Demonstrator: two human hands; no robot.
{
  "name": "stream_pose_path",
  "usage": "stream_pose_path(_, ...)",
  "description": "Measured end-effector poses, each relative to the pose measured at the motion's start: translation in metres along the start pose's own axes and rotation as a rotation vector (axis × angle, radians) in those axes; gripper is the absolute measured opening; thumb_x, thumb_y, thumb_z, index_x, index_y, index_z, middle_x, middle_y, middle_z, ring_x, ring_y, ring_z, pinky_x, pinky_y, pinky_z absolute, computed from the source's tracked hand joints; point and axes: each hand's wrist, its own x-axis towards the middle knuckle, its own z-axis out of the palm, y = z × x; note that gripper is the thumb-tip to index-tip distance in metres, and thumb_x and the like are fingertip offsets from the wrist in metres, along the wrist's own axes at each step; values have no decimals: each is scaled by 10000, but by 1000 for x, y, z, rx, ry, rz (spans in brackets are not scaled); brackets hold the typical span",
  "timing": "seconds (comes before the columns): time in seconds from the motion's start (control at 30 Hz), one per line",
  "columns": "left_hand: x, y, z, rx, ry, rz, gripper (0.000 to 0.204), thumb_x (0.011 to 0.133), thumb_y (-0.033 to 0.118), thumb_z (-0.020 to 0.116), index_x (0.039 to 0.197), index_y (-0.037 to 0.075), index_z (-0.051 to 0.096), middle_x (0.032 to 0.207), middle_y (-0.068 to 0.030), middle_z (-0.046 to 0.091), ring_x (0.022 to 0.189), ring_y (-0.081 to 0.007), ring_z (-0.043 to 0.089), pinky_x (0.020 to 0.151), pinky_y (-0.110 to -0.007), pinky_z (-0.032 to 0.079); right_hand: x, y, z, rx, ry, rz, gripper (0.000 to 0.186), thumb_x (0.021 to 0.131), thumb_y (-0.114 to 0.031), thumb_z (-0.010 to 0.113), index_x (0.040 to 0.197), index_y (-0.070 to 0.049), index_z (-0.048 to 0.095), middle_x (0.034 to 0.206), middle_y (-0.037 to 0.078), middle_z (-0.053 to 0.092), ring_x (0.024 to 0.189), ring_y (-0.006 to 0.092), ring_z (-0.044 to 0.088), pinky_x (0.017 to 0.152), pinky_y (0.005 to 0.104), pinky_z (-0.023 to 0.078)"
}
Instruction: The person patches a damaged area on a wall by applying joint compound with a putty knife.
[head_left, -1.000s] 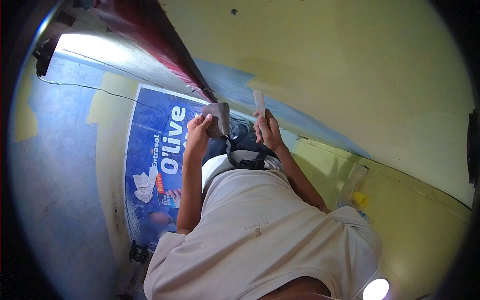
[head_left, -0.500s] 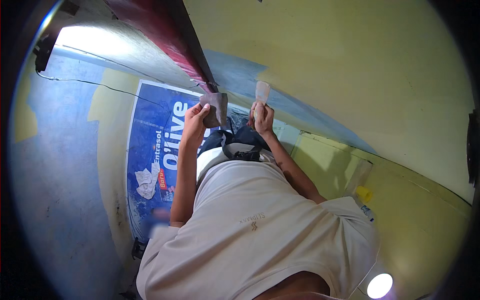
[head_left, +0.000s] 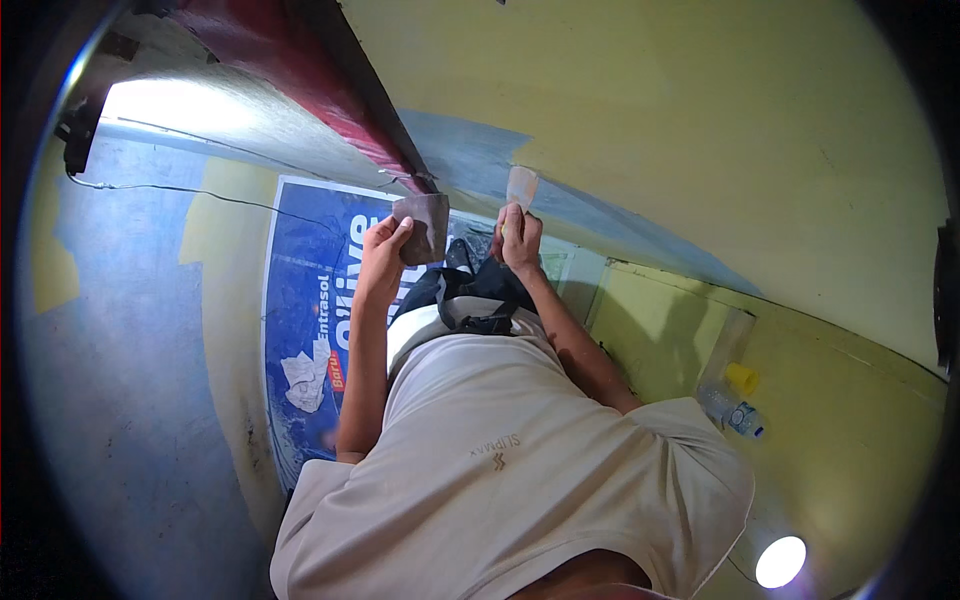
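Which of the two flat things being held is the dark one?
The squarish grey-brown piece in the left hand; the scraper-like tool in the right hand is pale and flared.

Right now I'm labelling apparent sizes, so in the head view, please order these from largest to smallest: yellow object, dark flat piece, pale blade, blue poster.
1. Blue poster
2. Dark flat piece
3. Pale blade and yellow object: their visible parts look too alike to rank.

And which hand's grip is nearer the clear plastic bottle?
Right. The right hand, its grip on the scraper, is up and left of the bottle in the picture; the left hand is farther left, beyond the right hand.
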Motion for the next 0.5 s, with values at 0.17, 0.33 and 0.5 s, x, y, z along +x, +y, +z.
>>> stream_pose_path(0.17,4,-5,-7,10,-40,41,181,1029,124,548,1113,-15,627,980,-50,687,837,-100,662,757,-273,553,3,7,-1,6,29,0,431,1078,-331,396,776,-55,530,494,16,484,364,121,481,365,275,385)
stream_pose_path(0.33,-10,10,6,30,40,-23,130,1014,109,583,892,73,554,874,-2,598,791,-79,602,730,-277,528,-8,5,2,39,21,1,457,1080,-348,381,766,-52,529,488,29,494,368,131,490,379,279,382)
stream_pose_path(0.5,-6,2,-11,70,-32,33,171,1030,131,546,1055,-7,644,943,-34,687,813,-90,650,749,-266,539,-9,-15,9,10,-1,-28,479,1077,-352,388,734,-46,520,486,28,489,376,133,495,391,276,386)
